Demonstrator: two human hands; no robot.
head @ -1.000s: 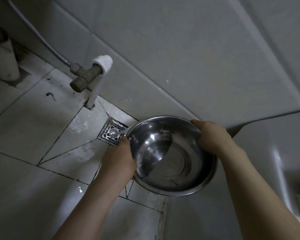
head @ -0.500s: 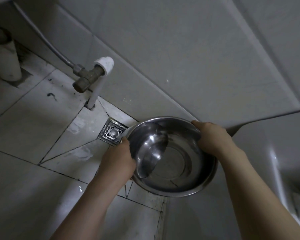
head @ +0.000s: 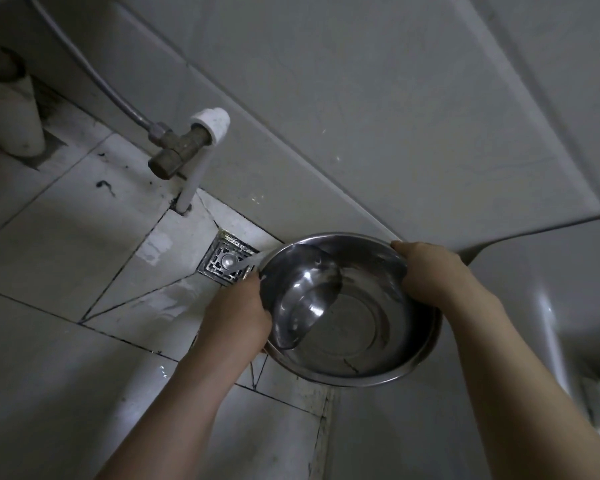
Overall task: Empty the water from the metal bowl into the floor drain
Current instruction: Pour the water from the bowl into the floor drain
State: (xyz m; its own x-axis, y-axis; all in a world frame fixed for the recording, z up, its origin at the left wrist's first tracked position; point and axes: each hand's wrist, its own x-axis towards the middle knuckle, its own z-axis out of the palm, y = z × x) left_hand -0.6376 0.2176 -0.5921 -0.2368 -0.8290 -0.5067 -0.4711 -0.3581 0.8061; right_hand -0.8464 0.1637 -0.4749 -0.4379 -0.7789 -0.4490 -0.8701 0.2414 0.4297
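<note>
So, round shiny metal bowl (head: pixel 354 317) tipped toward square metal floor drain (head: pixel 226 264), thin stream of water (head: pixel 248 263) running onto the grate. Left hand (head: pixel 238 315) wrapped around near rim, right hand (head: pixel 426 271) clamped on far rim.

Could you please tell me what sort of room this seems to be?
Probably a bathroom or wash area: a tiled floor with a square metal floor drain, a brass water valve on a white pipe, and tiled walls.

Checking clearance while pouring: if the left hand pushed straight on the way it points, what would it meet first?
Probably the floor drain, just beyond the left hand gripping the metal bowl; depth is unclear.
</note>
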